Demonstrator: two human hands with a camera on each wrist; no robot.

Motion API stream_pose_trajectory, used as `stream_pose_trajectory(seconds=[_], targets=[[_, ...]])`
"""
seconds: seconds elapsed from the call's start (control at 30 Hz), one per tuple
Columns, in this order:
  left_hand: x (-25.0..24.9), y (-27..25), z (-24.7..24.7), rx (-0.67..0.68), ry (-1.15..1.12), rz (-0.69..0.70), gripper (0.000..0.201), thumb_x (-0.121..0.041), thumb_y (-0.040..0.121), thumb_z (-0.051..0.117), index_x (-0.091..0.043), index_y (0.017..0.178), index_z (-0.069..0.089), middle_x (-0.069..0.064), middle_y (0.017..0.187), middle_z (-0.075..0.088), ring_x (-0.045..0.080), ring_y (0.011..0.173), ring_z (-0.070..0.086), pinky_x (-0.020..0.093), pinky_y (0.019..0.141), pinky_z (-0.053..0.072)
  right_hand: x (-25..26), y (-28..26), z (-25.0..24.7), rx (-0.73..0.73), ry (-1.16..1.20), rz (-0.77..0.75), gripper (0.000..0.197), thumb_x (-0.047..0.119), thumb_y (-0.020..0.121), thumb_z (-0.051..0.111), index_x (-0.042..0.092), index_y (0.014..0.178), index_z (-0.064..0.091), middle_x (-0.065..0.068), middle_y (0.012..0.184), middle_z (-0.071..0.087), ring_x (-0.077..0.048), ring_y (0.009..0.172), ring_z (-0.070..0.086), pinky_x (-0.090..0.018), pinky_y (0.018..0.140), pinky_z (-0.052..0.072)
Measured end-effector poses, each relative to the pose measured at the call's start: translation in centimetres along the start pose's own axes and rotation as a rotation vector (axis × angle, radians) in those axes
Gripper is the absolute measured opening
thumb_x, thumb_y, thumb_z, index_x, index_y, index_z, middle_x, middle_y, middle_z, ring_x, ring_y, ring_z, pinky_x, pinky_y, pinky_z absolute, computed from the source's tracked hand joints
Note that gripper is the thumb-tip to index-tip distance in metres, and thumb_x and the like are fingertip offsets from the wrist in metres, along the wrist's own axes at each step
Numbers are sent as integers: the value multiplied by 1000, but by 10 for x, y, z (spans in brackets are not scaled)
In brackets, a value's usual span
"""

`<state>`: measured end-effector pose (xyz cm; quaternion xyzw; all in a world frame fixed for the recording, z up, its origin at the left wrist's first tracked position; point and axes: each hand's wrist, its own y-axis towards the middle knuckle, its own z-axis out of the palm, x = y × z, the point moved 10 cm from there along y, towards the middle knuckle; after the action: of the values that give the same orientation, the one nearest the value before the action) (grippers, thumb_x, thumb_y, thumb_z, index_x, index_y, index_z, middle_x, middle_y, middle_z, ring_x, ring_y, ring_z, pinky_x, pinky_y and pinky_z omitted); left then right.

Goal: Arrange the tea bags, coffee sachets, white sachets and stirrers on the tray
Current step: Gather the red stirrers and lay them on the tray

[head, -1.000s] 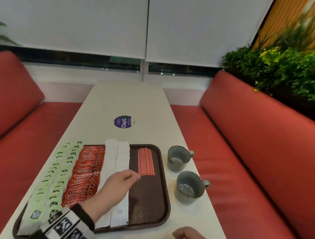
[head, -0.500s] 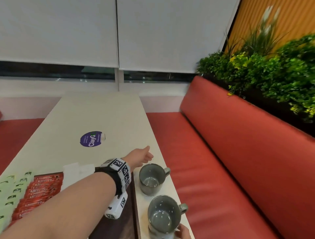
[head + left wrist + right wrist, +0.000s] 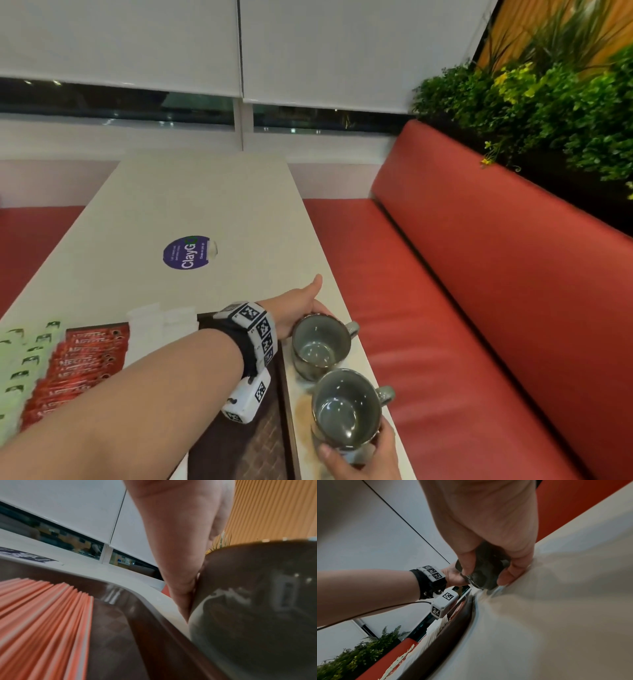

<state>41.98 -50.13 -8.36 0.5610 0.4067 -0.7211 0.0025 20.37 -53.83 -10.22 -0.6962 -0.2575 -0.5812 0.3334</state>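
**Both hands now on mugs, off the sachets**

Since 1 s ago: left hand [image 3: 301,305] left the white sachets [image 3: 161,320], crossed the tray [image 3: 286,383] and now cups the far mug [image 3: 322,346]; fingers hidden behind it, thumb out. Right hand [image 3: 359,452] wraps the near mug [image 3: 346,409]. Ref = tray: both mugs just off its right edge, handles pointing away. On tray, L to R: tea bags [image 3: 20,363], coffee sachets [image 3: 82,363], white sachets, stirrers [image 3: 42,622]; long axes fore-aft. Bare patch near-right; likely mugs' spot.
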Motion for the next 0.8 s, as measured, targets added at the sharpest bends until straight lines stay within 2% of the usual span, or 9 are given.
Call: stream_pose_trajectory(seconds=[0.2, 0.37, 0.47, 0.57, 0.63, 0.67, 0.7, 0.73, 0.8], targets=[[4, -5, 1, 21, -79, 22, 90, -71, 89, 14, 0, 102, 69, 16, 96, 68, 23, 89, 64, 32, 83, 52, 18, -2, 8, 8, 74, 30, 91, -11, 34, 89, 13, 112, 49, 7, 83, 65, 0, 55, 67, -9, 50, 46], [-1, -11, -5, -34, -68, 68, 90, -72, 89, 14, -1, 105, 66, 16, 106, 65, 25, 100, 60, 36, 93, 47, 10, -3, 2, -44, 1, 62, 106, 19, 25, 85, 13, 123, 48, 6, 96, 64, -10, 77, 68, -31, 74, 50], [-25, -35, -27, -163, -5, 163, 82, -68, 91, 15, -4, 113, 61, 12, 117, 62, 24, 115, 54, 38, 108, 36, 0, -12, -1, -72, 12, 174, 103, 30, 20, 84, 19, 115, 46, -1, 93, 63, -34, 84, 66, -42, 83, 53], [-58, -87, -51, -264, 51, 275, 66, -59, 96, 25, -6, 117, 60, 10, 120, 61, 21, 116, 55, 38, 111, 33, -9, -23, -12, -50, -10, 212, 61, -11, 55, 82, -5, 107, 50, -15, 78, 55, -27, 66, 58, -19, 59, 53], [-75, -140, -67, -350, 110, 365, 49, -48, 98, 34, -10, 112, 61, 8, 116, 63, 20, 115, 57, 37, 109, 37, 3, -42, -4, 30, -71, 118, 11, -25, 80, 50, -17, 85, 52, -21, 69, 53, -24, 49, 46, -6, 52, 43], [-79, -172, -76, -401, 147, 406, 42, -45, 98, 38, -12, 110, 62, 5, 114, 65, 19, 114, 58, 36, 107, 39, 23, -47, -9, -97, -160, -21, 37, -26, 84, 20, -15, 70, 52, -28, 63, 51, -28, 44, 39, -1, 57, 39], [-80, -206, -85, -461, 190, 445, 38, -45, 97, 42, -15, 108, 64, 1, 111, 67, 16, 112, 60, 35, 105, 41, 54, -62, -27, -417, -348, -157, 56, -31, 69, -2, -13, 60, 50, -34, 58, 46, -27, 45, 32, 4, 66, 34], [-77, -243, -94, -529, 243, 471, 37, -48, 94, 46, -20, 106, 66, -4, 108, 69, 11, 109, 62, 35, 104, 42, 58, -74, -22, -474, -297, -127, 56, -33, 58, -5, -16, 57, 49, -36, 57, 41, -29, 52, 30, 5, 75, 29], [-59, -315, -109, -682, 378, 475, 36, -54, 89, 50, -28, 104, 69, -14, 105, 70, 5, 106, 62, 36, 101, 43, 60, -76, -6, -281, -379, -125, 52, -28, 78, 4, -17, 62, 52, -30, 62, 44, -36, 61, 34, 1, 73, 32]])
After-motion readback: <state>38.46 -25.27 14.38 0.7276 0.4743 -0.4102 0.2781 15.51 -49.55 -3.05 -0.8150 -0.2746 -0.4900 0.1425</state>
